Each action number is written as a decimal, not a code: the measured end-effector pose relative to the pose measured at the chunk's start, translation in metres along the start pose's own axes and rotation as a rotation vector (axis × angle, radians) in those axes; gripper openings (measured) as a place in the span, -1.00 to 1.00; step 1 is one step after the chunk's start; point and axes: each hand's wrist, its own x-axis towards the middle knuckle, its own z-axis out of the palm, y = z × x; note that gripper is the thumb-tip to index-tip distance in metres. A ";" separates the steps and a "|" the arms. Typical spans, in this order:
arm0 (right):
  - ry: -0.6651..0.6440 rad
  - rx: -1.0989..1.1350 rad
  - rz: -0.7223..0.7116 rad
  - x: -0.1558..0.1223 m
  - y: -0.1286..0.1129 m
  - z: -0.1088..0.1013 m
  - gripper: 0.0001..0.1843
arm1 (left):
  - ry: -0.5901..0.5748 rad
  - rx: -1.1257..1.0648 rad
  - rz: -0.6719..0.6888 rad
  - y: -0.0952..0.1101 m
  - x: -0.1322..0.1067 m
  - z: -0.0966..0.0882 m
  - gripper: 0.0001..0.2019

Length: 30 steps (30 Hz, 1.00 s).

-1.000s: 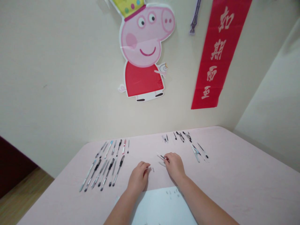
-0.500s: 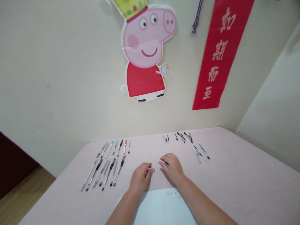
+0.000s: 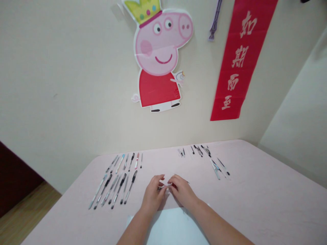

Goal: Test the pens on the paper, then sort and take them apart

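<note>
My left hand (image 3: 152,191) is closed in a pinch on a slim, pale pen part (image 3: 166,186), with a darker bit showing near its thumb. My right hand (image 3: 182,189) meets it from the other side, its fingertips closed on the same pale part. Which exact piece of a pen this is cannot be made out. The tip of a thin dark piece (image 3: 188,181) shows just behind my right hand. Under my forearms lies a white sheet of paper (image 3: 176,226).
Whole pens (image 3: 119,190) lie in two rows at the left of the pink-covered table (image 3: 268,200). Taken-apart pen pieces (image 3: 198,150) lie in small groups at the back right, with more pieces (image 3: 217,168) nearer. A wall with a cartoon pig cutout (image 3: 160,61) stands behind.
My right hand has moved left and slightly nearer to me, so its fingertips now meet the part in my left hand. A thin dark piece has come into sight behind it.
</note>
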 end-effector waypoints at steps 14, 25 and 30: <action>0.044 0.086 0.096 0.002 0.005 0.003 -0.81 | 0.157 -0.228 -0.140 -0.014 0.003 0.003 -0.66; 0.053 0.058 0.104 0.002 0.016 0.003 -0.78 | 0.252 -0.170 -0.147 -0.018 0.006 0.001 -0.70; 0.019 -0.086 0.085 0.000 0.006 -0.004 -0.78 | 0.282 -0.091 -0.138 -0.022 0.006 -0.002 -0.72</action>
